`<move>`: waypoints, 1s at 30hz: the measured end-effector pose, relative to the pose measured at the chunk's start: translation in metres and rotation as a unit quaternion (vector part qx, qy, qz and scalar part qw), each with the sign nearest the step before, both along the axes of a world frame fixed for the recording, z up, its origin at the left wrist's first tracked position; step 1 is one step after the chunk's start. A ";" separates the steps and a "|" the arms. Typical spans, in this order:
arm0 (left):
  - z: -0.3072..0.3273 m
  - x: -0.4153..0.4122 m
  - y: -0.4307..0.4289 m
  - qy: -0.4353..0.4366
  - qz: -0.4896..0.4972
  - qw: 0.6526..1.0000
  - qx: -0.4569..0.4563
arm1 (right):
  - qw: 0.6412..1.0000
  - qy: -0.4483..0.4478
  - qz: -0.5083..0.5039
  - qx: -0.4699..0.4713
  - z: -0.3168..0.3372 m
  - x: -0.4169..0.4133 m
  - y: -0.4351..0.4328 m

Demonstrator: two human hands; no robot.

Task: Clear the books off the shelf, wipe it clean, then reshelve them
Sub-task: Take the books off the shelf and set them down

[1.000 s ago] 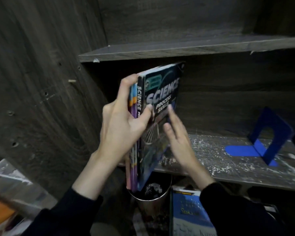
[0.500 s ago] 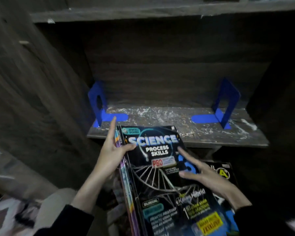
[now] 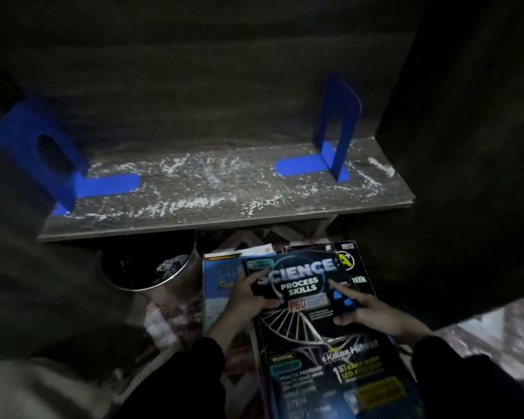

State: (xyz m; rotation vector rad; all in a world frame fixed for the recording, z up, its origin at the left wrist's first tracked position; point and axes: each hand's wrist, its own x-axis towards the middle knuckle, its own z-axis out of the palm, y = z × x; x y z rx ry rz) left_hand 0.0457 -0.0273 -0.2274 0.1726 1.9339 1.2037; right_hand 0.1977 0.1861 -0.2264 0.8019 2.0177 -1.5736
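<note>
Shelf (image 3: 212, 207) now carries only two blue bookends, the left bookend (image 3: 43, 146) at its left end and the right bookend (image 3: 339, 125) near its right end. White dust (image 3: 200, 189) is scattered across the board between them. The clearing step looks all but done. The Science book (image 3: 315, 328), apparently topping a thin handful, sits low in front of the shelf's front edge, over a pile of books (image 3: 221, 285) on the floor beside a metal tin (image 3: 152, 273). The left hand (image 3: 248, 300) has its grip closed on the book's left edge, with the thumb across the cover. The right hand (image 3: 372, 316) lies on the cover with fingers spread, pressing rather than wrapping. Whether the book has fully settled on the pile I cannot tell. Wiping has not begun and no cloth is in view. The wiping and the reshelving both remain.
</note>
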 end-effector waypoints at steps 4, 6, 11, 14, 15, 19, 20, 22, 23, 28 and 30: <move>-0.028 -0.002 0.066 -0.031 0.045 0.995 0.079 | 0.992 0.002 -0.064 0.109 -0.029 -0.009 0.049; -0.043 -0.005 0.089 -0.030 0.070 0.993 0.095 | 0.980 -0.004 -0.080 0.182 -0.040 -0.015 0.064; -0.073 -0.015 0.119 -0.059 0.088 0.986 0.131 | 0.963 -0.046 -0.048 0.262 -0.066 -0.028 0.083; -0.091 -0.021 0.126 -0.071 0.080 0.988 0.112 | 0.964 -0.064 -0.054 0.252 -0.075 -0.031 0.090; -0.095 -0.022 0.129 -0.057 0.072 0.991 0.099 | 0.966 -0.067 -0.060 0.244 -0.078 -0.031 0.091; -0.098 -0.022 0.137 0.076 -0.003 0.997 -0.014 | 0.970 -0.072 -0.071 0.222 -0.086 -0.029 0.095; -0.095 -0.022 0.137 0.080 -0.006 0.997 -0.011 | 0.970 -0.074 -0.067 0.224 -0.087 -0.029 0.094; -0.091 -0.023 0.139 0.051 0.004 0.999 0.001 | 0.969 -0.079 -0.060 0.226 -0.089 -0.027 0.093; -0.089 -0.023 0.139 0.034 0.012 0.999 0.008 | 0.969 -0.082 -0.060 0.225 -0.090 -0.027 0.093; -0.095 -0.025 0.146 0.016 0.038 0.999 0.000 | 0.969 -0.091 -0.084 0.214 -0.093 -0.025 0.091; -0.096 -0.027 0.146 0.016 0.026 0.999 -0.012 | 0.968 -0.093 -0.092 0.213 -0.095 -0.026 0.091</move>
